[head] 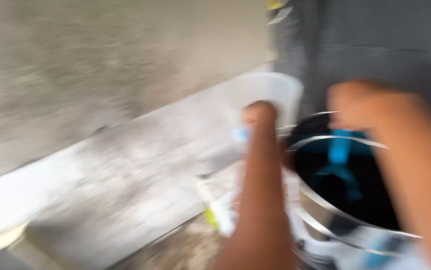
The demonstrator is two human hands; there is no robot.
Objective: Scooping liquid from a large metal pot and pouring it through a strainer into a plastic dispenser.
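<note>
Two hands are working at centre-right of the frame; the whole view is heavily motion-blurred, so detail is limited.

Left hand (258,114): reaching up at frame centre, forearm running down to the bottom edge. It is pressing on or gripping a translucent white plastic container (270,92) sitting at upper centre, against the grey ledge (125,170). Fingers appear curled at the container's near wall, but whether they are clamped on it or just touching it, cannot tell.

Right hand (360,105): hovering at upper right over a round metal-rimmed vessel (345,175), dark inside. Fingers look bunched together; blur is hiding whether they are holding anything. A blue utensil (339,150) is standing in the vessel directly below this hand, poss. touching it, unconfirmed.

Other items: a whitish tube-like object with a yellow-green patch (214,210) is lying at lower centre, just left of the left forearm. Rough concrete wall (100,65) is filling the upper left.

Progress, as a judgement: work is mid-way. Container and vessel are sitting side by side, both hands are engaging. Contents of either, and any transfer between them, aren't visible.
</note>
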